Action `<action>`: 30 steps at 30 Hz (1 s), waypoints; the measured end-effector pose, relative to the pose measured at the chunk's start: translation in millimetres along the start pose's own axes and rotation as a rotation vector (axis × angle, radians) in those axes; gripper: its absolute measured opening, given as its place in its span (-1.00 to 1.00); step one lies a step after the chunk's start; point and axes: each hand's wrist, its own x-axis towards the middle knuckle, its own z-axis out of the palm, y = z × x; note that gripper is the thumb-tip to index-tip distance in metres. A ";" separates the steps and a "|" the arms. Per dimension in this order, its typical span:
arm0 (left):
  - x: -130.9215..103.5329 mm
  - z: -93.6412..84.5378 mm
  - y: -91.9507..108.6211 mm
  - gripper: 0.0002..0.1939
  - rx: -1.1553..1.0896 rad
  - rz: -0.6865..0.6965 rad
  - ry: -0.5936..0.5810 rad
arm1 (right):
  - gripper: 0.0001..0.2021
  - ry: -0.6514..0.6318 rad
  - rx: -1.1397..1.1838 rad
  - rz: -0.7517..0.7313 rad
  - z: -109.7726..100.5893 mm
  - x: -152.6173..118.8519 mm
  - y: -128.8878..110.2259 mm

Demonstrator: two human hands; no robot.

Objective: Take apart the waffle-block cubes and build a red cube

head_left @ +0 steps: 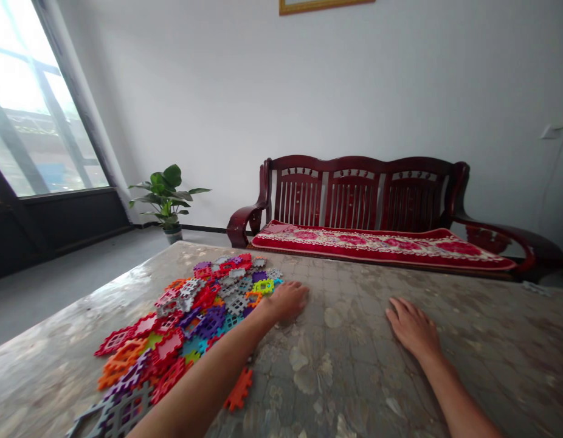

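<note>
A loose heap of flat plastic pieces with notched edges [211, 319], in red, orange, purple, grey, teal and yellow-green, covers the left part of the table. At the heap's right edge is my left hand [288, 301], palm down, its fingers somewhat blurred and nothing seen in them. Close to its wrist lies a yellow-green piece [263, 286]. An orange piece [239, 389] sits apart, right of my left forearm, which hides part of the heap. My right hand [413, 325] rests flat on the table further right, fingers spread, holding nothing.
The table [336, 353] has a patterned, shiny cover. A small grey piece [535, 288] lies by its far right edge. Behind stand a dark red wooden bench [354, 194] with a red floral cover [377, 243] and a potted plant [167, 198]. A window is at the left.
</note>
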 end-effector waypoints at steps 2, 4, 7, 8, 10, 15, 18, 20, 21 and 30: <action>-10.0 -15.9 -17.1 -0.58 -0.013 0.033 0.014 | -0.49 -0.003 -0.005 -0.006 1.5 0.1 1.3; -23.9 -33.4 -39.8 -0.57 -0.043 0.024 0.102 | -0.49 -0.008 -0.016 -0.014 1.7 -0.5 2.0; -52.6 -58.7 -86.7 -0.51 -0.107 -0.049 0.244 | -0.49 -0.012 -0.030 -0.032 0.3 -2.6 1.2; -64.3 -65.6 -105.7 -0.47 -0.122 -0.084 0.276 | -0.49 -0.009 -0.035 -0.038 0.0 -3.3 0.8; -90.8 -76.0 -146.7 -0.40 -0.158 -0.182 0.349 | -0.50 0.002 -0.045 -0.050 0.1 -4.3 0.4; -168.3 -78.9 -240.2 -0.26 -0.265 -0.512 0.463 | -0.51 0.021 -0.049 -0.076 4.0 -4.9 2.0; -206.3 -67.7 -274.0 -0.25 -0.340 -0.641 0.442 | -0.51 0.015 0.001 -0.099 5.8 -6.5 -5.0; -221.3 -57.3 -286.9 -0.24 -0.398 -0.690 0.434 | -0.51 0.010 0.081 -0.156 5.3 -8.1 -18.4; -225.4 -51.9 -290.9 -0.24 -0.429 -0.707 0.436 | -0.50 0.007 0.130 -0.199 4.2 -8.7 -28.1; -216.8 -26.0 -279.9 -0.23 -0.715 -0.738 0.464 | -0.44 -0.193 0.356 -0.573 -27.6 -2.1 -173.8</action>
